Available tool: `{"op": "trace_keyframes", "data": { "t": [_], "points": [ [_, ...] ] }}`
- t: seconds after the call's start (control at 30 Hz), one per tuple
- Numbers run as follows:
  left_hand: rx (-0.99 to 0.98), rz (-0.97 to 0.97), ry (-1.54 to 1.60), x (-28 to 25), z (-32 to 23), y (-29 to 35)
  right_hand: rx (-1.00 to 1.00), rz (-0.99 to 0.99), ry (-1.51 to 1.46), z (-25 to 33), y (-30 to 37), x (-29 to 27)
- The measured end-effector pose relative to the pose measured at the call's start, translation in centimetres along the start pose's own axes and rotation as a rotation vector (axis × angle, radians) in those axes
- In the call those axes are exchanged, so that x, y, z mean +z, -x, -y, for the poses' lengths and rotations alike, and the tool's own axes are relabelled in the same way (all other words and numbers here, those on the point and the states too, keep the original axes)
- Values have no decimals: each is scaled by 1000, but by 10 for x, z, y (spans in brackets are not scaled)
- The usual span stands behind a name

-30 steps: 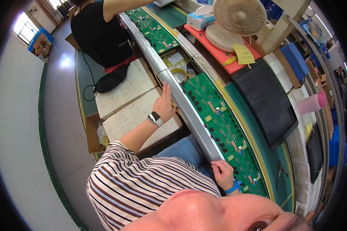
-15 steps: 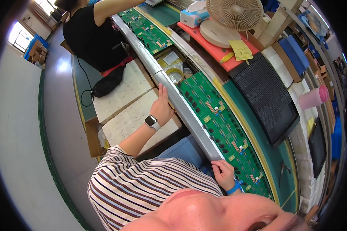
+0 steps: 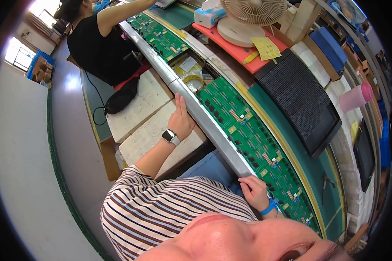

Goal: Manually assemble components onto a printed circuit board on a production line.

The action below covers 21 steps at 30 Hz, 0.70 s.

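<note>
My left hand (image 3: 181,121), wearing a watch (image 3: 169,135) with a white strap, lies against the near side of a silver metal rail (image 3: 204,116). Its fingers are stretched out and it holds nothing. Farther down the same rail, my right hand (image 3: 255,191) rests on the edge with its fingers curled, and no object shows in them. A blue band (image 3: 270,206) with a cord circles that wrist. Just beyond the rail lies a row of green circuit boards (image 3: 231,111) fitted with black parts and small components.
A tape roll (image 3: 193,82) sits in a gap between boards. Across the line are a black ribbed tray (image 3: 294,95), a fan (image 3: 253,11) on a red board (image 3: 204,31), a pink bottle (image 3: 355,98) and pliers (image 3: 325,187). A co-worker (image 3: 100,48) sits at the far left beside white foam blocks (image 3: 143,98).
My view has shifted slightly, so the fan, tray and boards appear moved in the picture. Both hands keep about the same places at the rail.
</note>
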<state>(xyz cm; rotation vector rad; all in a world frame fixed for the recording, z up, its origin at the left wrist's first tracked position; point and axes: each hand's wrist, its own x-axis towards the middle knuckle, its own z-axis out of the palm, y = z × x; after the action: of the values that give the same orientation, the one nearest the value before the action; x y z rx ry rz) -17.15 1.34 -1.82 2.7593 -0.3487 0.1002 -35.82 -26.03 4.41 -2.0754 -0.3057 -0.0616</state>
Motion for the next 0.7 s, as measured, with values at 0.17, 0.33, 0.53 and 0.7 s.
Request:
{"op": "trace_keyframes", "data": {
  "t": [0.17,0.33,0.53,0.7],
  "points": [
    [16,-16,-7,2,1,-1,14,11,5,1,-1,-2],
    [43,-73,22,2,0,-1,18,14,-7,2,-1,-3],
    [15,-15,-10,2,1,-1,9,22,0,1,-1,-4],
    [20,-21,-13,1,0,0,4,18,-4,-1,1,-3]
  ]
}}
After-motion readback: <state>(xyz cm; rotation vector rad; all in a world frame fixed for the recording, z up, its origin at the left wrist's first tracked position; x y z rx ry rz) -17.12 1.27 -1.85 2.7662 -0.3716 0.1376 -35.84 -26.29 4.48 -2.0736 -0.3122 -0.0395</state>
